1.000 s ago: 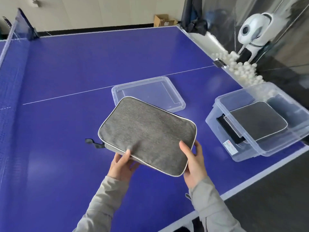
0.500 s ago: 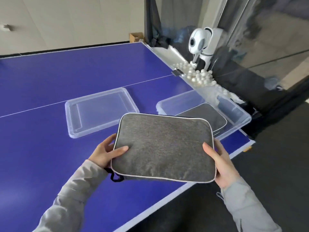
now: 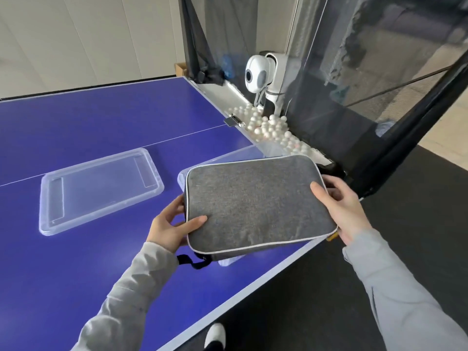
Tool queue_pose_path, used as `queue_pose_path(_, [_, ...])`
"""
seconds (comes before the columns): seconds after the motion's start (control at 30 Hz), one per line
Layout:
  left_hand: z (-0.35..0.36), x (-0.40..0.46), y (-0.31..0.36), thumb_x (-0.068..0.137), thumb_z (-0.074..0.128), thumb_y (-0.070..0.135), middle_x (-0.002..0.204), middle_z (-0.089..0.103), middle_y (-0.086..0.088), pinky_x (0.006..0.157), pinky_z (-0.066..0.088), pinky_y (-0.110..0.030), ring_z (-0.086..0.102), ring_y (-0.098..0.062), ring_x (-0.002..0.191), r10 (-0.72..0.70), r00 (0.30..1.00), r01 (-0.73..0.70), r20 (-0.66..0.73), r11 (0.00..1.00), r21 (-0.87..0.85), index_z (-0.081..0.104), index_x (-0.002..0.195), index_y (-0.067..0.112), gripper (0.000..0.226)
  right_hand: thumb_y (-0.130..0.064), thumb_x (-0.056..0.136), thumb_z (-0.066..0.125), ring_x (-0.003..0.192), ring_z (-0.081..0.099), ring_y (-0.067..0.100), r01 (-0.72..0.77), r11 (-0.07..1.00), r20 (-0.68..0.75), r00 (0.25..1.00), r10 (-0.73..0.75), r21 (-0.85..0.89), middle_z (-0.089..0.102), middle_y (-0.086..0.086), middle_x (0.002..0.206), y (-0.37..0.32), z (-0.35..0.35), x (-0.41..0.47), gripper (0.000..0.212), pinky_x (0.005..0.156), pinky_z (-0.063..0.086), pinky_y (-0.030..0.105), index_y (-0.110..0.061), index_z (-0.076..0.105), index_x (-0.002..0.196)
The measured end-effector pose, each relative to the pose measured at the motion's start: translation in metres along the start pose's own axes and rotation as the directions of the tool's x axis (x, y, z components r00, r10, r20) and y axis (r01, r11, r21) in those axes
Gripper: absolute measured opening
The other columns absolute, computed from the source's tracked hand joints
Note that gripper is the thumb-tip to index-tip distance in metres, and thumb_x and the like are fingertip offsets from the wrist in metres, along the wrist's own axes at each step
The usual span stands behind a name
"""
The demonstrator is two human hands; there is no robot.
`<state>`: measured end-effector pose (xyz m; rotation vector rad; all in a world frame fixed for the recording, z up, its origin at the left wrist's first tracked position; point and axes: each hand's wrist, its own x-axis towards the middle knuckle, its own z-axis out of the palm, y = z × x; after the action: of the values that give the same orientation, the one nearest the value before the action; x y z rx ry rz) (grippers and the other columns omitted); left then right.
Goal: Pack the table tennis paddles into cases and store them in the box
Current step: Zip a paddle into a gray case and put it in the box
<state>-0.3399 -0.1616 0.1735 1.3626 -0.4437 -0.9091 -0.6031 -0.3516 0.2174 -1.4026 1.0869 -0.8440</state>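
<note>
Both hands are on the grey case [image 3: 258, 203] here, held flat in the air over the near right corner of the blue counter [image 3: 101, 122]. The left hand [image 3: 169, 226] grips the case's left edge, thumb lying across the top fabric, fingers tucked under. The right hand [image 3: 342, 206] grips the right edge the same way, thumb on top near the far corner, the rest wrapped beneath. A dark loop strap [image 3: 192, 262] dangles from the case's near left corner.

The case covers nearly all of the clear plastic box [image 3: 228, 262]; only slivers of the box's rim peek out at the case's left side and below its near edge, so what lies inside cannot be seen. The clear lid [image 3: 101, 188] lies flat on the counter to the left, apart from the case.

Beyond, white balls [image 3: 271, 127] are heaped in the tray along the counter's far right edge, with a white ball machine [image 3: 263, 77] standing behind them against dark netting [image 3: 379, 84].
</note>
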Motion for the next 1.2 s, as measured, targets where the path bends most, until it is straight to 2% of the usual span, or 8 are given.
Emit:
queue_pose_path(0.23, [0.043, 0.064, -0.013, 0.069, 0.079, 0.001, 0.109, 0.060, 0.005, 0.062, 0.054, -0.022, 0.066, -0.003, 0.072, 0.079, 0.994, -0.070, -0.071, 0.991, 0.118, 0.047, 0.133, 0.024, 0.075, -0.044, 0.079, 0.070, 0.079, 0.064, -0.008, 0.066, 0.986, 0.007, 0.998, -0.065, -0.153, 0.068, -0.018, 0.085, -0.009, -0.002, 0.089, 0.011, 0.056, 0.048, 0.008, -0.050, 0.064, 0.084])
queue_pose_path(0.33, [0.061, 0.090, -0.026, 0.068, 0.079, -0.002, 0.115, 0.054, 0.005, 0.060, 0.050, -0.010, 0.061, 0.001, 0.077, 0.068, 0.992, -0.058, -0.109, 0.993, 0.099, 0.043, 0.136, 0.024, 0.081, -0.045, 0.081, 0.067, 0.089, 0.065, 0.000, 0.075, 0.966, 0.045, 0.997, -0.066, -0.249, 0.068, -0.019, 0.092, -0.003, 0.007, 0.130, 0.007, 0.070, 0.052, 0.017, -0.048, 0.064, 0.087])
queue_pose_path(0.43, [0.075, 0.111, -0.041, 0.068, 0.079, -0.003, 0.110, 0.052, 0.019, 0.078, 0.048, -0.015, 0.060, -0.002, 0.091, 0.051, 0.990, -0.038, -0.132, 0.995, 0.097, 0.040, 0.136, 0.025, 0.083, -0.053, 0.080, 0.064, 0.111, 0.057, 0.013, 0.050, 0.931, 0.071, 0.997, -0.026, -0.363, 0.062, -0.012, 0.114, 0.012, 0.012, 0.167, 0.036, 0.094, 0.049, 0.036, -0.037, 0.059, 0.113])
queue_pose_path(0.53, [0.080, 0.125, -0.064, 0.067, 0.081, 0.001, 0.108, 0.057, 0.021, 0.088, 0.051, -0.032, 0.061, -0.016, 0.103, -0.023, 0.986, 0.037, -0.163, 0.996, 0.080, 0.038, 0.138, 0.029, 0.088, -0.056, 0.074, 0.068, 0.111, 0.057, 0.014, 0.030, 0.894, 0.151, 0.988, 0.043, -0.448, 0.061, -0.009, 0.120, 0.026, 0.019, 0.187, 0.063, 0.099, 0.047, 0.040, -0.030, 0.051, 0.129])
queue_pose_path(0.67, [0.084, 0.132, -0.086, 0.061, 0.086, 0.014, 0.106, 0.062, 0.015, 0.072, 0.053, -0.026, 0.062, -0.017, 0.101, -0.098, 0.960, 0.131, -0.262, 0.985, 0.111, 0.044, 0.124, 0.037, 0.079, -0.046, 0.070, 0.075, 0.119, 0.053, 0.012, 0.004, 0.856, 0.238, 0.961, 0.140, -0.517, 0.055, -0.008, 0.130, 0.053, 0.027, 0.198, 0.077, 0.102, 0.043, 0.033, -0.029, 0.041, 0.138])
queue_pose_path(0.83, [0.090, 0.137, -0.108, 0.058, 0.089, 0.021, 0.123, 0.057, -0.002, 0.097, 0.047, -0.046, 0.056, -0.027, 0.110, -0.180, 0.914, 0.263, -0.362, 0.945, 0.193, 0.035, 0.134, 0.029, 0.094, -0.038, 0.073, 0.077, 0.115, 0.050, 0.009, 0.076, 0.804, 0.280, 0.953, 0.115, -0.590, 0.054, -0.010, 0.127, 0.084, 0.037, 0.208, 0.079, 0.096, 0.038, 0.023, -0.026, 0.037, 0.141])
queue_pose_path(0.93, [0.095, 0.137, -0.115, 0.060, 0.088, 0.016, 0.126, 0.055, -0.006, 0.099, 0.046, -0.046, 0.055, -0.027, 0.112, -0.201, 0.893, 0.290, -0.404, 0.941, 0.173, 0.035, 0.136, 0.024, 0.094, -0.034, 0.075, 0.077, 0.106, 0.048, 0.005, 0.078, 0.815, 0.306, 0.944, 0.125, -0.574, 0.052, -0.010, 0.120, 0.094, 0.039, 0.213, 0.077, 0.090, 0.035, 0.019, -0.028, 0.037, 0.140])
queue_pose_path(1.2, [0.101, 0.136, -0.129, 0.060, 0.088, 0.022, 0.133, 0.049, -0.003, 0.100, 0.042, -0.038, 0.051, -0.026, 0.117, -0.230, 0.826, 0.400, -0.515, 0.883, 0.247, 0.025, 0.143, 0.029, 0.105, -0.034, 0.079, 0.072, 0.125, 0.044, 0.015, 0.155, 0.803, 0.335, 0.941, 0.059, -0.576, 0.047, -0.004, 0.137, 0.113, 0.038, 0.207, 0.077, 0.098, 0.033, 0.024, -0.027, 0.031, 0.144])
